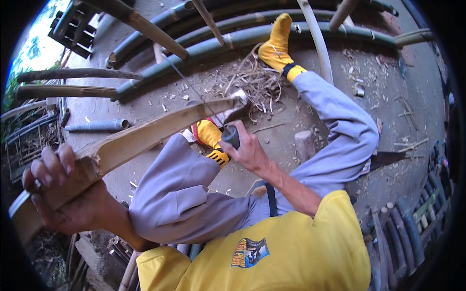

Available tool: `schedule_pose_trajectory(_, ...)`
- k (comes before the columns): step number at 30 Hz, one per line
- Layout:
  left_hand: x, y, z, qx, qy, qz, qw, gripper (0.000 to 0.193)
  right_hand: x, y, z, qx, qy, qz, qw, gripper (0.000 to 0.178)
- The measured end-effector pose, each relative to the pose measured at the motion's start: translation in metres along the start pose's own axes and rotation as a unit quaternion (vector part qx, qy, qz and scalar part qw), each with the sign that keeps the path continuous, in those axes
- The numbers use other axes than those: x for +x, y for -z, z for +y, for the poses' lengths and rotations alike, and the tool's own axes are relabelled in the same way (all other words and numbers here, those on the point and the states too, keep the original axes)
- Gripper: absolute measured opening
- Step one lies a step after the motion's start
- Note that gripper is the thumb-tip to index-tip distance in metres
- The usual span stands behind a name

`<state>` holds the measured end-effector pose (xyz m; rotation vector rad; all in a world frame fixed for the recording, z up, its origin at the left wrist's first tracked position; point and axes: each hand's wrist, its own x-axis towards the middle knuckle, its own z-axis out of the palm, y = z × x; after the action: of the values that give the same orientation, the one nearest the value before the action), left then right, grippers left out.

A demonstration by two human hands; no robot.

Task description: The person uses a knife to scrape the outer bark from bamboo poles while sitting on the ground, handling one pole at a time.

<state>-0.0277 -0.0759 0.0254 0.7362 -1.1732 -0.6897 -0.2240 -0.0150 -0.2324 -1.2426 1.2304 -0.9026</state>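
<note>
A long split length of bamboo [160,123] slants from the lower left up to the middle, its pale, hollowed inner face showing. My left hand [68,194] is wrapped round its near end at the left. In my right hand [250,153], closed in a fist, is the dark handle of a knife [231,137]. Its long thin blade, seen nearly edge-on, points up and left across the far part of the bamboo. Whether the blade touches the bamboo I cannot tell. The bamboo's far end lies above my yellow-covered left foot [208,133].
Curled bamboo shavings [259,85] litter the ground near my outstretched right foot [277,43]. Long green bamboo poles [242,38] lie across the back, with other poles leaning over them. A short bamboo tube [97,126] lies at left. Cut poles [403,233] are stacked at lower right.
</note>
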Motion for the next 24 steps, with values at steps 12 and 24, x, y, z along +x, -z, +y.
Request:
schedule_pose_trajectory(12, -0.027, 0.0, 0.012, -0.105, 0.03, -0.146, 0.983, 0.027, -0.018, -0.011, -0.037, -0.109, 0.124, 0.04, 0.985, 0.036)
schedule_pose_trajectory(24, -0.014, 0.009, 0.003, -0.104, 0.001, -0.097, 0.99, 0.041, 0.01, 0.015, 0.147, -0.169, -0.123, 0.05, 0.977, 0.041)
